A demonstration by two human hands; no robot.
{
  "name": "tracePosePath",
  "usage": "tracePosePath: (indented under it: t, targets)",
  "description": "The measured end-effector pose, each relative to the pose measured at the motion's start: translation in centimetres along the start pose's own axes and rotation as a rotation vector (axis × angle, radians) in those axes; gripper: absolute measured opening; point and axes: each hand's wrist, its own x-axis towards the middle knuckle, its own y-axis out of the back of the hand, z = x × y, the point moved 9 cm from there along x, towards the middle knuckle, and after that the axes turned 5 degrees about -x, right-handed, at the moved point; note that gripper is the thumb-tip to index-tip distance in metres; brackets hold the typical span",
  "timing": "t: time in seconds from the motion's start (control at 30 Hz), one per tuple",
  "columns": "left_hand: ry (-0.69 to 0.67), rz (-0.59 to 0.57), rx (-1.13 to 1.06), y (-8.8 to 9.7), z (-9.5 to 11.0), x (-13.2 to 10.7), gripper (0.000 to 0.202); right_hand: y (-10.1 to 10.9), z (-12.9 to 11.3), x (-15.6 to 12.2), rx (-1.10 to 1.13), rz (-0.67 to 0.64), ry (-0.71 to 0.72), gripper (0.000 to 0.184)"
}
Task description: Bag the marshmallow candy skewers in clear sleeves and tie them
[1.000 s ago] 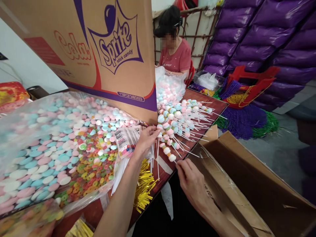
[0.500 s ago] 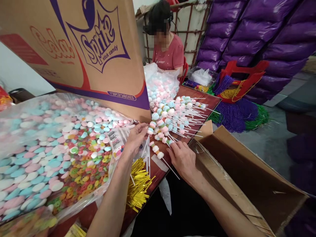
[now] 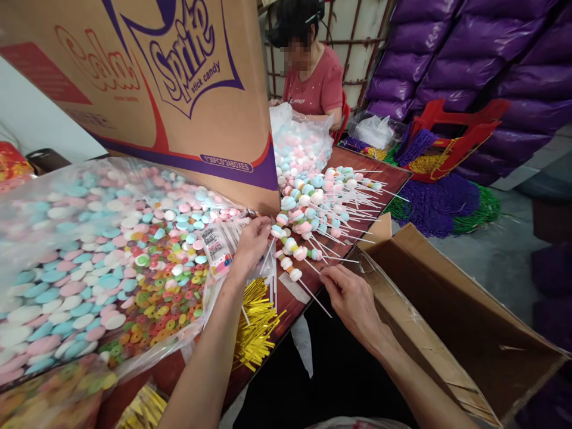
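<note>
My left hand [image 3: 252,243] pinches the top of a stack of clear printed sleeves [image 3: 220,247] lying on the big bag of pastel candy discs [image 3: 89,262]. My right hand [image 3: 351,298] is closed in a pinch at the end of a thin white stick of a candy skewer [image 3: 308,253], near the table's front edge. Another skewer [image 3: 292,271] with pink and white pieces lies loose between my hands. A heap of finished candy skewers [image 3: 322,202] covers the red-brown table [image 3: 379,179] just beyond.
A Sprite stick candy carton [image 3: 179,89] stands behind the candy bag. Gold twist ties [image 3: 255,325] lie at the table edge. An open cardboard box [image 3: 447,310] sits at my right. A person in a red shirt [image 3: 315,86] sits across, with purple sacks [image 3: 469,65] behind.
My right hand has drawn back from the skewer heap toward the table edge, pinching a stick end. My left hand stays on the sleeves. The view has shifted slightly.
</note>
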Motion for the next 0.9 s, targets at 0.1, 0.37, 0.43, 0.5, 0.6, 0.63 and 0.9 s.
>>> tracePosePath:
  t: [0.1,0.37,0.43,0.5,0.6,0.63,0.9]
  targets:
    - [-0.100,0.008,0.213,0.0,1.1,0.0,0.027,0.2,0.2,-0.5,0.030,0.004,0.051,0.023]
    - [-0.276,-0.029,0.785,-1.1,5.5,1.5,0.033,1.0,-0.9,0.7,0.010,0.028,0.069,0.025]
    - [-0.245,-0.042,0.823,-0.9,5.3,2.4,0.034,1.6,-0.6,0.8,-0.011,0.054,0.042,0.024]
    - [-0.214,-0.119,0.863,-1.1,4.4,2.8,0.033,2.5,0.1,0.5,-0.027,0.076,0.018,0.025]
    - [-0.197,-0.292,0.887,-2.1,2.8,2.5,0.027,3.9,1.2,-0.3,0.000,0.084,0.015,0.025]
    - [-0.192,-0.328,0.879,-2.4,2.4,2.3,0.025,4.3,1.6,-0.6,0.020,0.081,0.021,0.024]
    - [-0.138,-0.303,0.817,-3.8,0.3,2.6,0.021,5.4,5.4,-3.2,0.195,0.080,-0.019,0.020]
